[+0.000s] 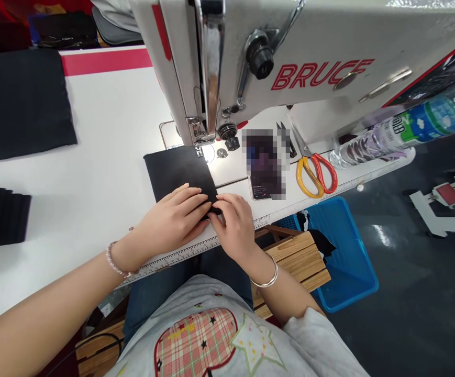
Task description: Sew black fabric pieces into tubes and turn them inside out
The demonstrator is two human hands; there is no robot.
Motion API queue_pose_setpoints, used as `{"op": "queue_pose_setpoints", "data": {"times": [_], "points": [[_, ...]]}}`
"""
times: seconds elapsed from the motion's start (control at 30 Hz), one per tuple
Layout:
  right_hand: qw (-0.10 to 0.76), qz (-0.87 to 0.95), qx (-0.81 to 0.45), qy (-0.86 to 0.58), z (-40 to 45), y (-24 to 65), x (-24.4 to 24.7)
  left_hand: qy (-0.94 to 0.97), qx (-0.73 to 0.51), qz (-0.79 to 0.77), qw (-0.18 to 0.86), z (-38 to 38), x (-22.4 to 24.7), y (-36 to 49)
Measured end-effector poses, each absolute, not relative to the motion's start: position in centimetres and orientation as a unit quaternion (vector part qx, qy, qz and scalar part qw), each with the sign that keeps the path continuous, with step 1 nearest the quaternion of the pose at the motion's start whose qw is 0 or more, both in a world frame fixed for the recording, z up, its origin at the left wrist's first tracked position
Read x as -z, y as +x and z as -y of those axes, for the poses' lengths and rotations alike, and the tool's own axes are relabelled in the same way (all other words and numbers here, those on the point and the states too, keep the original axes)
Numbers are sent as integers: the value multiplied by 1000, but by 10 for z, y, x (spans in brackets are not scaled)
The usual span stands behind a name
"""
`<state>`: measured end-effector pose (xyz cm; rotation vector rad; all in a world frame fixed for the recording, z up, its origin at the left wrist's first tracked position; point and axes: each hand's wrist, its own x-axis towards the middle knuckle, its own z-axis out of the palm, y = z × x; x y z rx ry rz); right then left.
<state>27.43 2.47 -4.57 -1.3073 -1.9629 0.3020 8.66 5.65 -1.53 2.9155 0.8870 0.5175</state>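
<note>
A black piece of fabric [176, 170] lies flat on the white sewing table, its upper right corner at the presser foot [199, 151] of the sewing machine [321, 68]. My left hand [174, 217] rests on its lower part with the fingers stretched out. At the lower right corner, my right hand [233, 222] pinches the fabric's edge between thumb and bent fingers. The two hands' fingertips nearly meet there. Whether the needle is in the cloth is too small to tell.
Right of the machine lie a phone [259, 192], scissors [314, 168] with orange and red handles, and a tilted water bottle [392, 133]. Black fabric [21, 104] and a black stack [1, 215] lie left. A blue basket [348, 262] stands below by a wooden stool [300, 256].
</note>
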Motion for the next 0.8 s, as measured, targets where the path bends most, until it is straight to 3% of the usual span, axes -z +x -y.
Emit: {"op": "queue_pose_setpoints", "data": {"times": [0.17,0.8], "points": [[396,760,-100,-506,-18,279,50,943,-174,-285,9,-51,17,91],[349,817,-20,-459,-4,290,53,946,-196,-250,-69,-49,7,101]]}}
